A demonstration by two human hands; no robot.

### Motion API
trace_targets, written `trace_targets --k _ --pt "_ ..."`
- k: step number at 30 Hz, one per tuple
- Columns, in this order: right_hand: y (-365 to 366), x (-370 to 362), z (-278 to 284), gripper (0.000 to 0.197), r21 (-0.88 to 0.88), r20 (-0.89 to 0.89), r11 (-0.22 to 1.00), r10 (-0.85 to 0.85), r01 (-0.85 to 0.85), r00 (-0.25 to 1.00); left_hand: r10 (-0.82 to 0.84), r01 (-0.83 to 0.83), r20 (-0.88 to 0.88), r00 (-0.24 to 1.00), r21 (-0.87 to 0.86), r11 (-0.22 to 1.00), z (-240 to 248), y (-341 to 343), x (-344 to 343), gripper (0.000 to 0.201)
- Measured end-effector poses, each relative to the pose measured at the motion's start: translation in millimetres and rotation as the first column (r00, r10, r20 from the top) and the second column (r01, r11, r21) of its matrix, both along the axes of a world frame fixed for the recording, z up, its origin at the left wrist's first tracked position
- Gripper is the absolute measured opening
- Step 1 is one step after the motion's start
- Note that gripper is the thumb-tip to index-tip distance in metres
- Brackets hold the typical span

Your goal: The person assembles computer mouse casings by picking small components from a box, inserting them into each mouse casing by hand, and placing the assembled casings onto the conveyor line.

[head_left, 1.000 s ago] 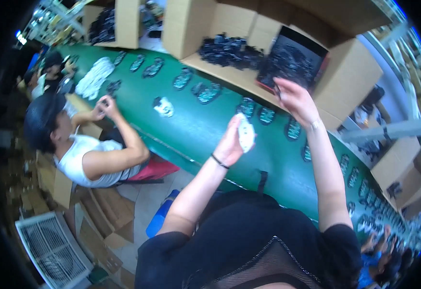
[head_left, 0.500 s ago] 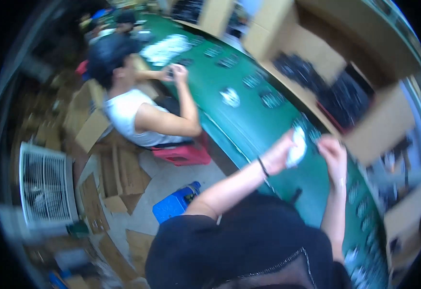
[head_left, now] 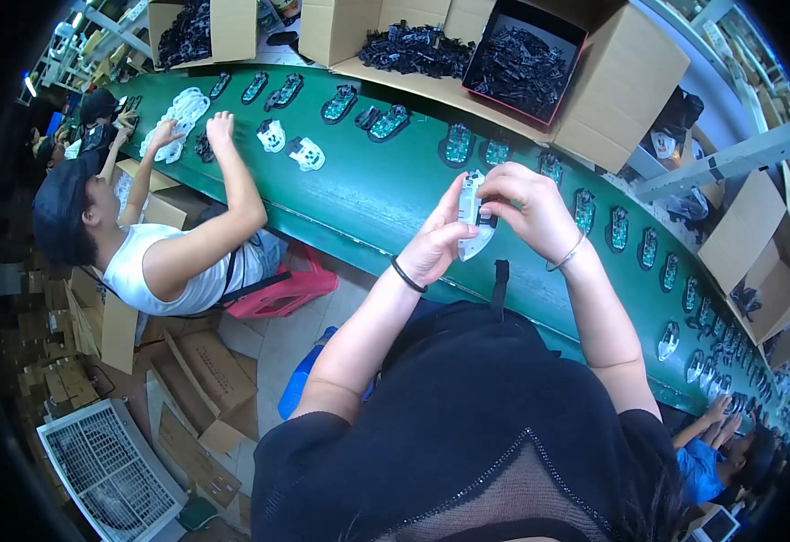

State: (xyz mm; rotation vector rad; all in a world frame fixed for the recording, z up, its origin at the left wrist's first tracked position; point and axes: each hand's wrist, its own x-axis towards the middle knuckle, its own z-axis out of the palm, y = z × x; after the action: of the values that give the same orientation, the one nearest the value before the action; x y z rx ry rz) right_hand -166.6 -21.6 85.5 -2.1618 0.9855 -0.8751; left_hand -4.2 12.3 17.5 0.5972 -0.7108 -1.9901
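Observation:
Over the green bench [head_left: 368, 194], my left hand [head_left: 433, 242] is closed around a white plastic computer-mouse shell [head_left: 474, 246], its inner side partly showing. My right hand [head_left: 535, 210] pinches a small black plastic part [head_left: 486, 218] against that shell; the fingers hide most of the part. Just beyond my hands lies a mouse base with a green circuit board [head_left: 457, 144], and a similar mouse base [head_left: 496, 151] sits beside it. To the left, a white shell [head_left: 306, 154] rests on the bench.
A carton [head_left: 625, 86] at the back holds loose black parts [head_left: 413, 52] and a red-edged box [head_left: 523, 68]. Several mouse bases line the bench. A co-worker in white [head_left: 187, 262] sits left on a red stool [head_left: 291, 285]; another in blue [head_left: 702, 470] is far right.
The view has swung, and the scene is sharper. My hands have come together: my right hand, earlier apart near the mouse bases, is now at the white shell with a black part.

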Motion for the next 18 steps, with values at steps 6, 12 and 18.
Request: trace_targets --k 6,12,18 --pt "6.4 3.6 -1.6 0.022 -0.055 0.019 0.992 -0.116 0.117 0.993 -0.005 0.004 -0.011 1.0 -0.031 1.0 6.6 -1.7 0.2 0.089" --pt "12.5 0.9 -38.4 0.048 0.508 0.474 0.858 -0.353 0.077 0.807 0.063 -0.062 0.028 0.998 -0.008 0.998 4.2 -6.8 -4.1 0.083" --pt "21.3 2.5 -57.1 0.063 0.653 0.492 0.756 -0.381 -0.042 0.783 0.034 -0.024 0.089 0.995 -0.121 0.992 0.4 -11.9 -8.9 0.081"
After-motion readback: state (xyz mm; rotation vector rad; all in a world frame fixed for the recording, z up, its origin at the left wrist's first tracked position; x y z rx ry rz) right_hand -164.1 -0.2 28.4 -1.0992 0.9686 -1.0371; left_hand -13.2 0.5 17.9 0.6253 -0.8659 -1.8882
